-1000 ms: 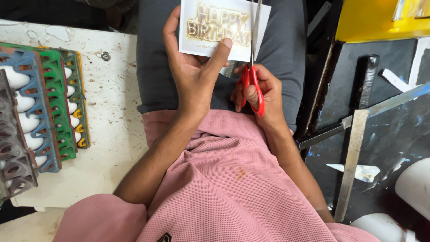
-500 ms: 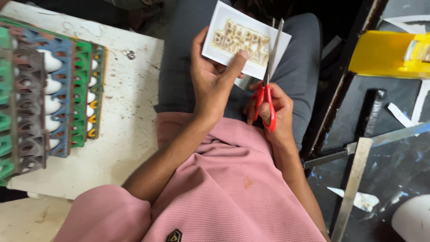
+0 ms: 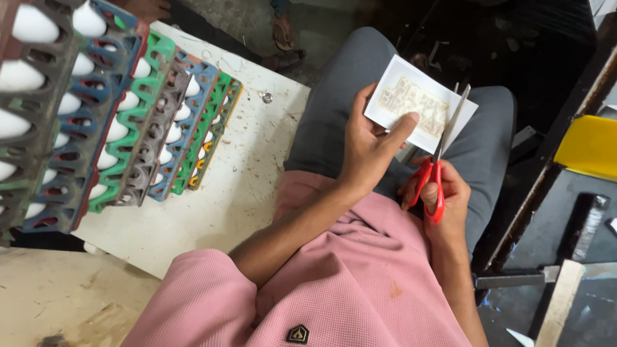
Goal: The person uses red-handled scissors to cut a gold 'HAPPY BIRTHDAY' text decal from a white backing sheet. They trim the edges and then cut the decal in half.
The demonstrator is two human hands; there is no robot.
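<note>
The left hand (image 3: 369,144) pinches a white printed card (image 3: 421,106) over the lap, thumb pressed on its lower edge. The right hand (image 3: 443,202) grips red-handled scissors (image 3: 437,170), blades apparently parted at the card's right edge. Cutting cleanly likely means turning the card, not the scissors. Egg trays (image 3: 116,122) sit along the table's (image 3: 218,205) left edge.

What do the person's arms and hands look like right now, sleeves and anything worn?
Both arms are bare below short sleeves of a pink textured shirt. The left hand and right hand are bare: no gloves, rings, watch or bands show.
</note>
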